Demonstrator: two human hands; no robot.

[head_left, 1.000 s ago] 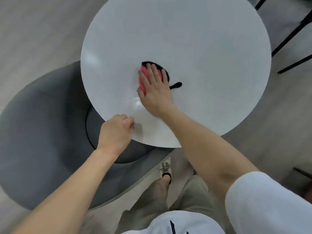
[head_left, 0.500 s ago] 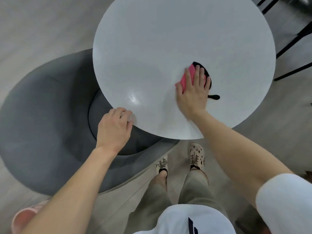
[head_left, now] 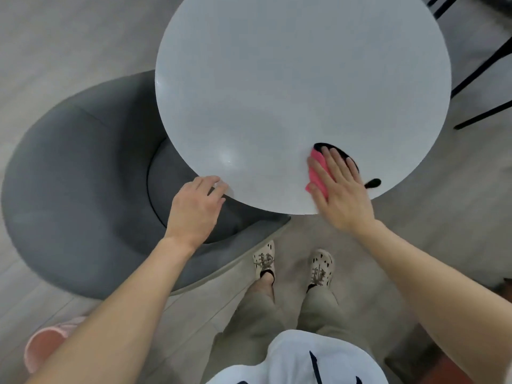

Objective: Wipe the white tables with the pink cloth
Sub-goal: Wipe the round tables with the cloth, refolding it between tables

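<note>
1. Grey plank floor [head_left: 69,37], seen from above.
2. Round white table [head_left: 291,79] fills the upper centre. Top is bare apart from the cloth and one glare spot near the near-left rim.
3. Round grey padded chair [head_left: 77,176] sits left of the table, its seat partly tucked under the table's left edge.
4. Thin black furniture legs [head_left: 482,65] at the top right, clear of the table.
5. Person stands at the near edge: white shirt [head_left: 293,358], khaki trousers [head_left: 257,309], both forearms bare.
6. Left hand [head_left: 194,209]: fingers curled onto the near-left rim of the table, holding it. Thumb not visible.
7. Right hand [head_left: 343,192]: flat, fingers straight and slightly spread, palm down, pressing the cloth onto the table.
8. Pink cloth [head_left: 317,167]: on the tabletop near the near-right rim, mostly under the right hand. Pink shows on the thumb side, dark trim past the fingertips.
9. Black loop [head_left: 372,183] of the cloth sticks out to the right of the hand, lying on the table.
10. Two pale patterned clogs [head_left: 264,259], on the floor just short of the table edge.
11. Pink object [head_left: 47,345] at the lower left, partly behind the left arm; can't tell what it is.
</note>
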